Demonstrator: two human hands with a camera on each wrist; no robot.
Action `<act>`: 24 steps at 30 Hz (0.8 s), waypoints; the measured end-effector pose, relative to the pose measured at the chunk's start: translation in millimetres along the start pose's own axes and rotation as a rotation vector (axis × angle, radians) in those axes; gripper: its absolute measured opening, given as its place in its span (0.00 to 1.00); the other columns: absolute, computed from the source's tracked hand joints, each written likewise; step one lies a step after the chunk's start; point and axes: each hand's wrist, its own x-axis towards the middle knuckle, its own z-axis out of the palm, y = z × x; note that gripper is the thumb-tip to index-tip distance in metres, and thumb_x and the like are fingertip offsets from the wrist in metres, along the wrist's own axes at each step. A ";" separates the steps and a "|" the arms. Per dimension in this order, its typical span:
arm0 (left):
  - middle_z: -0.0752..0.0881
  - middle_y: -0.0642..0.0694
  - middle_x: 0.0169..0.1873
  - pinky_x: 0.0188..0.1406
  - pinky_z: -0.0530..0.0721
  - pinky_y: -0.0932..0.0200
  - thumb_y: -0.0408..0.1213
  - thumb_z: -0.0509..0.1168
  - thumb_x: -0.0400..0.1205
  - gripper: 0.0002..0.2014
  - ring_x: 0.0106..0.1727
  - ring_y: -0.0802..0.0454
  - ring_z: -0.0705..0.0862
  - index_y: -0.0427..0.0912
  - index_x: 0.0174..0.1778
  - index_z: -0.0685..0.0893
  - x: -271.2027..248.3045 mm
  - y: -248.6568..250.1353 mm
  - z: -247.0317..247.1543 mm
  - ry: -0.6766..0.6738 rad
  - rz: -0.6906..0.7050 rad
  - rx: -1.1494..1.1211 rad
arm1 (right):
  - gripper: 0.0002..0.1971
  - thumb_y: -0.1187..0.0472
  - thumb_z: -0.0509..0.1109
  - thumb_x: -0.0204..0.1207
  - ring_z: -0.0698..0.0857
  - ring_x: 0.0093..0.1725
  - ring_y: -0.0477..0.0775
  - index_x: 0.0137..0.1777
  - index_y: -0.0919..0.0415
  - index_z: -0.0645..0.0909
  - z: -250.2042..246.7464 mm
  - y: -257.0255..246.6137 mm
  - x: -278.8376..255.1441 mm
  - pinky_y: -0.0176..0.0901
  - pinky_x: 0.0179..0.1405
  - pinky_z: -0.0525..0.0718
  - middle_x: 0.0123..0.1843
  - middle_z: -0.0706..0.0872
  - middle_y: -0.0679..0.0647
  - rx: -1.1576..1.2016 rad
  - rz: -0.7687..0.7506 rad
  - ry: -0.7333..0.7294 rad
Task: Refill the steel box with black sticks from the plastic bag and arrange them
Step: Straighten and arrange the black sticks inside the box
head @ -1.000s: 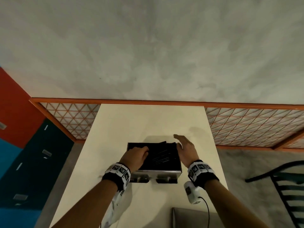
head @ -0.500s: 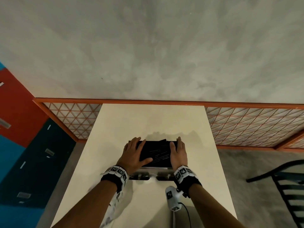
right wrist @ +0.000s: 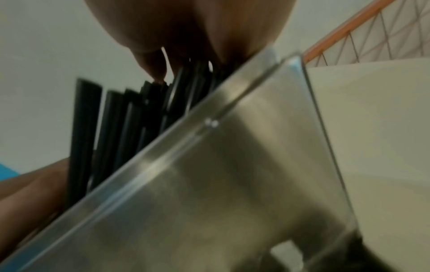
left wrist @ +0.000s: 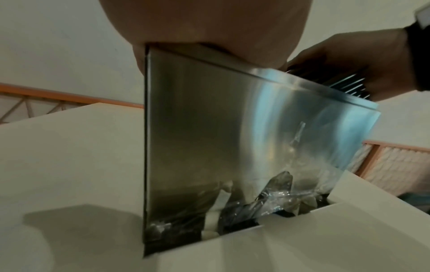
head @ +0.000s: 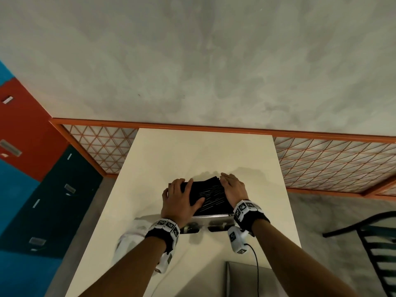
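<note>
Bracketing the steel box [head: 211, 217] on the cream table [head: 192, 151], the two hands sit on its opposite sides. On the left, the left hand [head: 179, 199] lies flat, fingers straight, over the black sticks [head: 209, 195], thumb across them. These glossy, thin sticks stand heaped, tips above the rim, a few crossing askew. On the right, the right hand [head: 232, 188] presses them with straight fingers. Squaring them likely means pushing inward from both sides.

Left hand [head: 179, 200] and right hand [head: 233, 188] lie flat, fingers extended
</note>
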 end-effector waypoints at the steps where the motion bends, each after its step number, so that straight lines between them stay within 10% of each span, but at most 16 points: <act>1: 0.67 0.45 0.78 0.80 0.66 0.34 0.76 0.45 0.80 0.42 0.81 0.43 0.65 0.54 0.84 0.65 -0.2 -1.8 0.6 -0.013 0.024 0.005 | 0.20 0.54 0.59 0.87 0.67 0.82 0.54 0.75 0.58 0.78 -4.5 0.7 0.5 0.42 0.80 0.60 0.80 0.73 0.51 -0.031 -0.013 -0.035; 6: 0.61 0.44 0.86 0.85 0.53 0.28 0.75 0.51 0.82 0.46 0.88 0.45 0.59 0.45 0.88 0.59 -1.3 -20.2 4.6 -0.057 0.392 -0.047 | 0.09 0.66 0.65 0.79 0.83 0.54 0.59 0.54 0.62 0.85 -37.5 -2.5 -15.0 0.45 0.55 0.81 0.56 0.85 0.56 -0.131 -0.207 0.223; 9: 0.58 0.47 0.88 0.88 0.55 0.40 0.74 0.57 0.81 0.50 0.88 0.50 0.56 0.44 0.90 0.52 -1.6 -19.7 3.5 -0.152 0.437 -0.113 | 0.09 0.64 0.63 0.78 0.85 0.44 0.61 0.41 0.63 0.84 -45.0 -14.5 -38.1 0.50 0.44 0.81 0.43 0.86 0.56 -0.317 -0.288 0.008; 16: 0.58 0.51 0.88 0.85 0.62 0.45 0.76 0.56 0.78 0.50 0.86 0.51 0.61 0.46 0.90 0.54 -2.4 -12.4 -0.7 -0.166 0.374 -0.036 | 0.22 0.48 0.61 0.83 0.80 0.62 0.62 0.66 0.66 0.79 -14.8 -10.7 -53.4 0.50 0.60 0.79 0.63 0.80 0.62 -0.823 -0.325 -0.409; 24: 0.59 0.52 0.87 0.84 0.64 0.45 0.78 0.54 0.76 0.52 0.85 0.52 0.62 0.48 0.90 0.52 -1.4 -8.9 -0.3 -0.176 0.331 -0.022 | 0.20 0.47 0.64 0.79 0.78 0.60 0.65 0.58 0.65 0.80 -2.1 -10.1 -35.1 0.55 0.66 0.77 0.56 0.83 0.62 -0.994 -0.290 -0.497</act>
